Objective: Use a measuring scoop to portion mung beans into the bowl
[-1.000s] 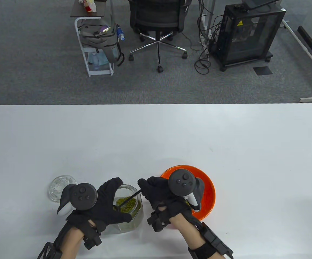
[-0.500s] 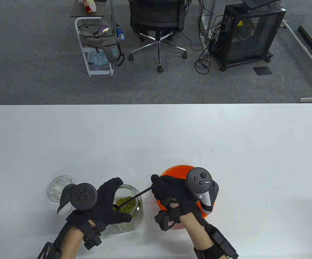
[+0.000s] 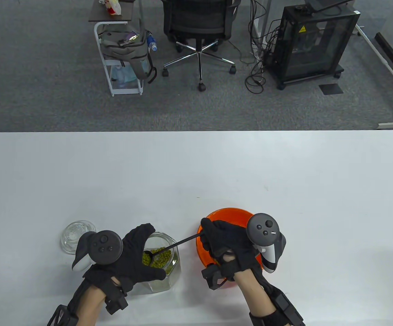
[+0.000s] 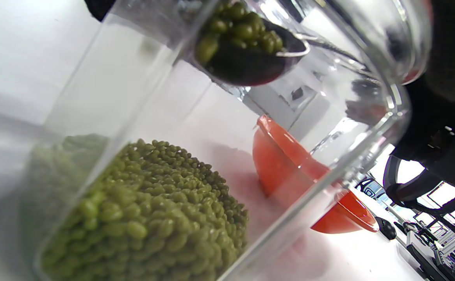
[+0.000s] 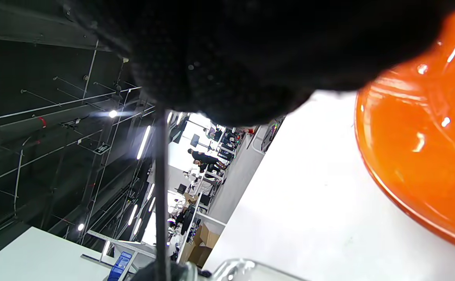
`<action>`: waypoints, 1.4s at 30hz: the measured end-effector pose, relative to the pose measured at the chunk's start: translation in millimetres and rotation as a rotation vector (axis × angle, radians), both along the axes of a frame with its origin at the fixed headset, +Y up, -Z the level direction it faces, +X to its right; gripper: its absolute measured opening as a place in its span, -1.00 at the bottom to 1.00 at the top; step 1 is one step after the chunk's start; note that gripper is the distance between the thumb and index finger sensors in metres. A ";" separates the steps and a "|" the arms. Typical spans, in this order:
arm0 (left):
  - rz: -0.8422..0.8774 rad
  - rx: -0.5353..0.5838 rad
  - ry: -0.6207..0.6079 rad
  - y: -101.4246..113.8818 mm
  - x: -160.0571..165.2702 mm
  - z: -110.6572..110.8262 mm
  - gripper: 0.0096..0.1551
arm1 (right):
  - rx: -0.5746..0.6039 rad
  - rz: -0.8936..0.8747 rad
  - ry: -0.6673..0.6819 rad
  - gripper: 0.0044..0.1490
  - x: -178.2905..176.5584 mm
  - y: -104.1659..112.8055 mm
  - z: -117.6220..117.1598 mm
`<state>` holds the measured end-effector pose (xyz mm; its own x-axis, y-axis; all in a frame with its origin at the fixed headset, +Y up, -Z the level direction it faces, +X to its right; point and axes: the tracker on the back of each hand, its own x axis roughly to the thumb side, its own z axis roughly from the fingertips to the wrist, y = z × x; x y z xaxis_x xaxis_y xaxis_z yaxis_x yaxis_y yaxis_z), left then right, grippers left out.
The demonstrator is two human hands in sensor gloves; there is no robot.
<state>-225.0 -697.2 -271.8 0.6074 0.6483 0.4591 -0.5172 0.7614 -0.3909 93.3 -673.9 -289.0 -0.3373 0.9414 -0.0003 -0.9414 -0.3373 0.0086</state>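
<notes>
Even, bright overhead light falls on the white table (image 3: pixel 216 163), with soft shadows just beneath the fingers. In the left wrist view the glass jar (image 4: pixel 329 128) smears and glares. The right-hand fingers (image 5: pixel 250 58) loom black and blurred, ceiling lamps flaring beyond them.

Clear, glossy glass jar (image 3: pixel 164 265); shiny orange plastic bowl (image 3: pixel 232 214); matt black cloth gloves (image 3: pixel 135 258); smooth white table (image 3: pixel 196 169).

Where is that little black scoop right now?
In the table view, the small black measuring scoop, filled with green mung beans, sits inside the clear glass jar, left of the orange plastic bowl.
</notes>
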 end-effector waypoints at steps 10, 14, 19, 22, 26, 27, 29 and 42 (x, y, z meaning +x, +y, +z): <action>0.000 -0.001 0.000 0.2 0.0 -0.1 0.59 | -0.013 -0.036 -0.010 -0.45 15.3 3.0 0.0; 0.002 -0.001 0.000 0.2 -0.1 0.0 0.59 | -0.016 -0.053 -0.017 -0.45 21.4 3.0 -0.5; 0.002 -0.001 0.000 0.2 0.0 0.0 0.59 | -0.030 -0.072 -0.023 -0.45 27.1 2.8 -1.0; 0.001 -0.001 0.000 0.3 -0.1 0.1 0.59 | -0.029 -0.077 -0.030 -0.45 29.8 3.2 -0.9; 0.000 -0.001 -0.001 0.3 -0.1 0.1 0.59 | -0.034 -0.090 -0.041 -0.45 34.4 2.8 -1.4; 0.000 -0.001 -0.001 0.3 -0.1 0.1 0.59 | -0.036 -0.095 -0.044 -0.45 35.3 2.7 -1.4; 0.000 -0.001 -0.001 0.4 -0.1 0.1 0.59 | -0.041 -0.106 -0.044 -0.45 37.4 2.7 -1.7; 0.000 -0.001 0.000 0.5 0.0 0.1 0.59 | -0.045 -0.168 -0.054 -0.45 46.5 6.1 -1.7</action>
<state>-225.0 -696.7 -271.7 0.6074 0.6487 0.4585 -0.5168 0.7610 -0.3921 139.8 -667.9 -290.7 -0.1741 0.9831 -0.0572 -0.9839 -0.1761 -0.0320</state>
